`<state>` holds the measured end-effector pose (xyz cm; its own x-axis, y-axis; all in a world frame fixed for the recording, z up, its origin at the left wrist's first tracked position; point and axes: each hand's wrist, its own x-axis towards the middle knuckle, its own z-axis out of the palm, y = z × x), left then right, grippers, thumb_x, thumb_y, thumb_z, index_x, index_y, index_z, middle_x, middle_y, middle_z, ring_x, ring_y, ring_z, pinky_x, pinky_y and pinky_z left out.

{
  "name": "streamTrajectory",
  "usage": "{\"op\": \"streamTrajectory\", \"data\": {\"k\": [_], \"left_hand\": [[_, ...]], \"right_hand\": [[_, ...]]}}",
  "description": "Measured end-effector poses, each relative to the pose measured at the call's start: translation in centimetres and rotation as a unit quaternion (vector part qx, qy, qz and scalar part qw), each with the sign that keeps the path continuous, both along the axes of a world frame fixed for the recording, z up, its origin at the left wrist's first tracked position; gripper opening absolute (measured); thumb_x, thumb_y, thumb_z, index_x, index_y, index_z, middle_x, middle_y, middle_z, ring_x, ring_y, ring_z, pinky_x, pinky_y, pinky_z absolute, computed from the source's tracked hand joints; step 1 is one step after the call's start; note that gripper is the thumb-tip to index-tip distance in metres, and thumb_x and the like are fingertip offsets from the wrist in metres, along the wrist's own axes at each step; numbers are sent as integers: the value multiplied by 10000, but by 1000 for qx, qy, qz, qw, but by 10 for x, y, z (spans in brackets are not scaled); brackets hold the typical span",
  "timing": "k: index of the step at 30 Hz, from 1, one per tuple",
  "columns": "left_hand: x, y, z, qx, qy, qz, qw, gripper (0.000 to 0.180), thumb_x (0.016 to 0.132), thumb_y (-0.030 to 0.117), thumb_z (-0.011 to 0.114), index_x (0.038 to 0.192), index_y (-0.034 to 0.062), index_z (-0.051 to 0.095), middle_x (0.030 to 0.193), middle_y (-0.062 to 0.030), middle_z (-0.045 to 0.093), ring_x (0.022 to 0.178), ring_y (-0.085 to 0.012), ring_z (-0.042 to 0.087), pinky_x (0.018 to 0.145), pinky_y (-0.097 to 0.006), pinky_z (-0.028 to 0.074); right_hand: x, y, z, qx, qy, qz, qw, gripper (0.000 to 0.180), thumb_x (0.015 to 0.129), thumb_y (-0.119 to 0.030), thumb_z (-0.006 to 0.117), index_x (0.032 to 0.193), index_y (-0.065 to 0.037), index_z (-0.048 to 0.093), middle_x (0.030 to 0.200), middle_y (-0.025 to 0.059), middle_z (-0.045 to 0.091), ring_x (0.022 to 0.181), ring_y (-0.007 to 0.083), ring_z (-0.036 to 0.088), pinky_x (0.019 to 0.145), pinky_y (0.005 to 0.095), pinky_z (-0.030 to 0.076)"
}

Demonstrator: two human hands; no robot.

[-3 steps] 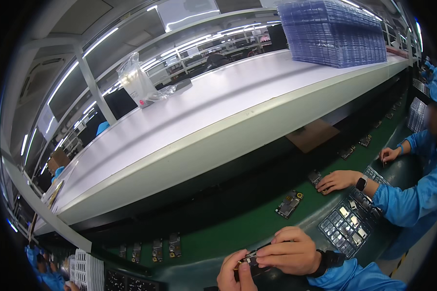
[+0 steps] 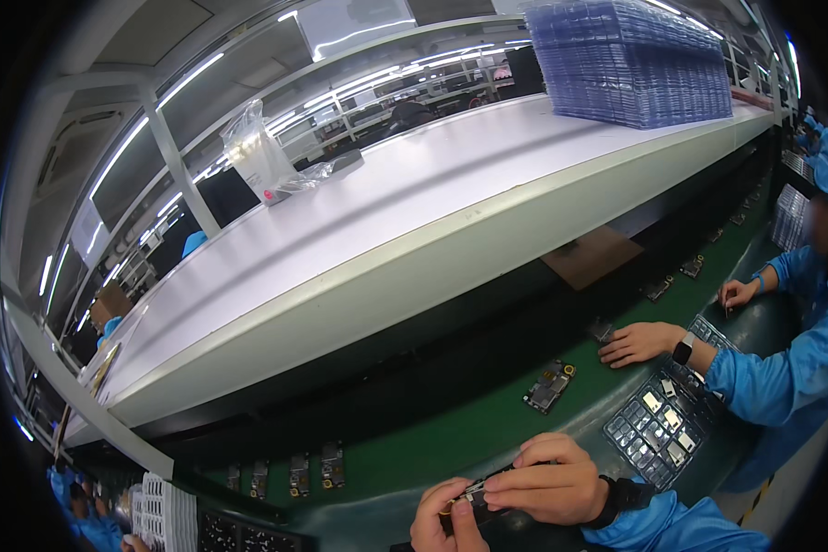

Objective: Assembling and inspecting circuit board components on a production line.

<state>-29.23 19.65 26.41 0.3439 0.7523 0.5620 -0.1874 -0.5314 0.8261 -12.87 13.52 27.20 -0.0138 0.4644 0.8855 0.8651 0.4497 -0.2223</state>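
Both of my hands are at the bottom edge, holding a small dark circuit board (image 2: pixel 477 497) between them. My left hand (image 2: pixel 443 523) pinches its left end. My right hand (image 2: pixel 550 486), in a blue sleeve with a black wrist strap, grips its right side with fingers curled over the top. Another dark circuit board (image 2: pixel 549 386) lies on the green conveyor belt (image 2: pixel 451 432) just beyond my hands.
A co-worker's hand with a watch (image 2: pixel 642 342) rests on the belt to my right, by a dark tray of small parts (image 2: pixel 661 425). Several more boards (image 2: pixel 305 471) lie along the belt. A white shelf (image 2: pixel 414 221) above carries stacked clear trays (image 2: pixel 627 57) and a plastic bag (image 2: pixel 259 158).
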Motion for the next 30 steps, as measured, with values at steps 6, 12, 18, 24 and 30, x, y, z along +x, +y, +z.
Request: {"op": "streamTrajectory", "data": {"k": [6,12,18,24,30], "left_hand": [[1,-2,2,-11,-30,-13,999,245,1033,45,517,1257,-52,513,1062,-114,631,871,-134,611,799,-252,513],[3,-5,3,-24,-51,-4,998,286,1035,57,520,1296,-54,486,1072,-121,629,881,-133,598,809,-250,502],[7,-8,4,-58,-72,5,996,303,1029,52,528,1311,-40,464,1070,-126,630,861,-130,588,789,-244,496],[5,-4,-2,-55,-91,-19,994,272,1023,42,539,1277,-26,469,1063,-131,634,840,-130,599,764,-243,503],[3,-5,0,-65,-94,-26,993,257,1020,42,546,1261,-21,483,1064,-132,635,829,-129,604,746,-240,507]], "right_hand": [[-11,-3,6,3,9,-28,1000,222,739,-212,863,952,-209,799,1080,-121,733,988,126,560,856,306,522],[-8,-2,7,7,2,-15,1000,252,726,-201,866,969,-209,799,1082,-126,726,973,132,553,885,321,514],[-7,-4,6,9,-14,-12,1000,252,731,-191,857,976,-209,800,1085,-129,720,966,131,542,880,317,508],[-9,-3,3,7,-6,5,1000,254,736,-182,851,984,-208,802,1093,-134,713,964,131,534,871,307,506],[-11,-2,2,9,-6,8,1000,256,734,-174,853,983,-209,802,1089,-133,713,968,127,532,872,302,507]]}}
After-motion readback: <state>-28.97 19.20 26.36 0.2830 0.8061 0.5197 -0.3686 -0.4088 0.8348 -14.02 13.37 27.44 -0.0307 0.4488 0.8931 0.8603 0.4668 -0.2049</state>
